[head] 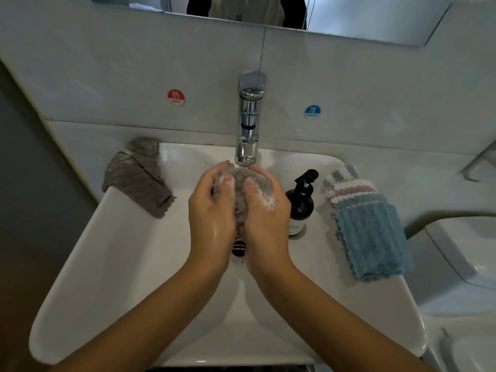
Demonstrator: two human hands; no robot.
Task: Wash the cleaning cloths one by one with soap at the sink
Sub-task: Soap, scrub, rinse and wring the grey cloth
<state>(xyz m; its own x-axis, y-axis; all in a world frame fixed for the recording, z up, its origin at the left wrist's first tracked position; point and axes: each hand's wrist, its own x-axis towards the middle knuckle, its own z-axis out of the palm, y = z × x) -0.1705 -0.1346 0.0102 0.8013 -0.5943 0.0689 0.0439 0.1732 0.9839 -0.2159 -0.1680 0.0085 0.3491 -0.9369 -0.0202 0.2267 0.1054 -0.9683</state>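
Cloths — one soapy in both hands (212,210) (265,213), perhaps five waiting.

Both hands (212,210) (265,213) cupped together, soapy

Grey cleaning cloth (239,189) — bunched into a wet, sudsy wad, gripped between left hand (212,210) and right hand (264,213), just under the chrome faucet (248,122) spout and above the drain. White foam on the fingertips and along the cloth's right side.

Second grey cloth (139,178) — draped over the back left rim of the white sink (107,264), one end hanging into the basin.

Stack of cloths (367,226) on the right rim: blue ribbed one on top, pink and pale blue ones fanned out beneath, scalloped edges showing.

Dark pump soap bottle (300,205) upright just right of the right hand, beside the stack.
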